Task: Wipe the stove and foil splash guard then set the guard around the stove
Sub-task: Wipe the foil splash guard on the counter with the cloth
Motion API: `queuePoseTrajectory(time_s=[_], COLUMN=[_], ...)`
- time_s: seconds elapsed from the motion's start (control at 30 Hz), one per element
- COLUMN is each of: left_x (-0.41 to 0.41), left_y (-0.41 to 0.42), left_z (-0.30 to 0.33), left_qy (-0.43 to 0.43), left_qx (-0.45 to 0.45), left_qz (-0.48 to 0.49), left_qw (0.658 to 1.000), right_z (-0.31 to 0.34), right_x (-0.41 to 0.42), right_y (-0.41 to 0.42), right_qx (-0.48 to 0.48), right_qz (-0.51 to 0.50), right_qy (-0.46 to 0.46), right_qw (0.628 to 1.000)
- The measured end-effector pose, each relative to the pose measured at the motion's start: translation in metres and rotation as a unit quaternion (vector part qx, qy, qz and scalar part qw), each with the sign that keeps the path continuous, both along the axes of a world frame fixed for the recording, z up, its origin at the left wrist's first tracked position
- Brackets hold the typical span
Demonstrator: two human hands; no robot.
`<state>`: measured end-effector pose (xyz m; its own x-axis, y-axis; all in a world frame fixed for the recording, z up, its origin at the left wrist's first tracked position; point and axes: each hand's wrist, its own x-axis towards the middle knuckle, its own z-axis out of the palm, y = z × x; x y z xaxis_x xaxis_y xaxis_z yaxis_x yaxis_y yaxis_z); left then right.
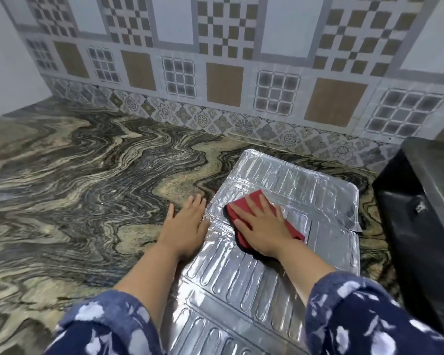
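While my right hand (260, 226) presses the red cloth (244, 204) flat on the foil guard (241, 278), left hand (186, 224) open (bracing), placement around the stove (426, 201) remains.

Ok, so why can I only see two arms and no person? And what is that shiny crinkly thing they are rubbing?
The camera sits on the person's head and looks down, so you see only what they see: their own two arms in blue flowered sleeves. There is just this one picture, from that one spot.

The shiny thing is a ridged silver foil splash guard, lying flat and unfolded on the swirly grey and tan stone counter. The right hand presses a red cleaning cloth flat on the foil, fingers spread, to wipe it. The left hand rests flat at the foil's left edge, probably so it stays put.

The dark boxy thing at the far right is the black stove. Behind everything is a patterned tiled wall.
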<state>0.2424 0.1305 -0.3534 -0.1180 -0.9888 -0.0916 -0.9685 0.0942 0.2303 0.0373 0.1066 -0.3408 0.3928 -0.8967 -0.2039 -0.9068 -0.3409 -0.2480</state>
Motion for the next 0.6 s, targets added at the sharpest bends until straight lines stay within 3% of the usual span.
queuePoseTrajectory(time_s=[0.2,0.6], left_x=[0.001,0.001], left_y=[0.003,0.001], left_z=[-0.011,-0.010], left_qy=[0.002,0.010], left_qx=[-0.036,-0.060], left_qz=[0.005,0.005], left_qw=[0.999,0.998], right_z=[-0.010,-0.009], right_x=[0.038,0.021], right_y=[-0.021,-0.146], right_qx=[-0.037,-0.051], right_qz=[0.029,-0.050], right_qy=[0.016,0.025], right_qw=[0.999,0.997])
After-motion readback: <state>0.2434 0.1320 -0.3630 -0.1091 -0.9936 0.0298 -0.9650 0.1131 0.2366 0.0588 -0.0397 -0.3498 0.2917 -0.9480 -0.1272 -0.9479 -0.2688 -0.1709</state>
